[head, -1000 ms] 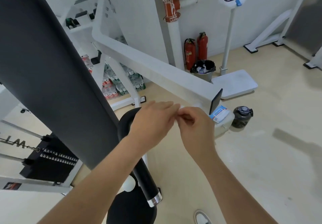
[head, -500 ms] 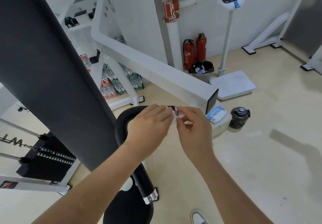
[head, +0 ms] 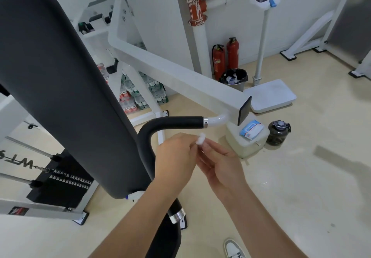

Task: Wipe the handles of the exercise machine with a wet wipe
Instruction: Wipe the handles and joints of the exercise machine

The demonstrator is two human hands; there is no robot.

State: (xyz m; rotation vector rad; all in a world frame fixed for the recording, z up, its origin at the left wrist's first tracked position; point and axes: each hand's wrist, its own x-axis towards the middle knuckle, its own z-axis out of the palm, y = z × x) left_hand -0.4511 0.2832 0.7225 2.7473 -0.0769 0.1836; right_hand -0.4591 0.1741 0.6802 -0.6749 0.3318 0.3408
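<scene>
Hands dropped below handle, wipe balled.

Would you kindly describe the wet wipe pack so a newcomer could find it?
Follow the white machine arm to its black end cap. Just below, on the floor, stands a pale plastic jug with the wet wipe pack on top: flat, blue and white, unlike the dark round bottle beside it.
</scene>
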